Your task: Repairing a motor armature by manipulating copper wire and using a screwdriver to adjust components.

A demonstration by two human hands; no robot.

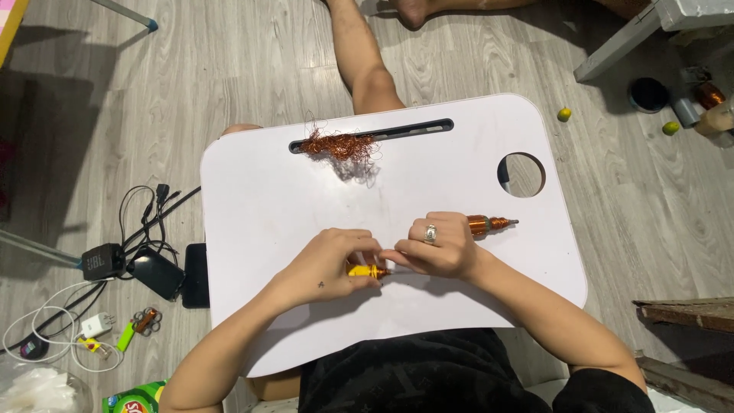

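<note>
My left hand (330, 264) and my right hand (437, 246) meet near the middle of a white lap table (260, 199). Between their fingertips sits a small yellow part (365, 270) with a copper-coloured tip; my left hand pinches it and my right fingers touch its end. My right hand, with a ring on one finger, also grips a copper-wound spindle (489, 224) with a grey metal tip that sticks out to the right. A tangle of loose copper wire (336, 145) lies at the table's far side, over the long slot.
The table has a round hole (521, 174) at the right. On the wooden floor to the left lie a small speaker (103, 261), black devices, cables and a white charger (95, 325). Another person's leg (367, 61) reaches past the far edge. Small round green fruits (564, 115) lie at the right.
</note>
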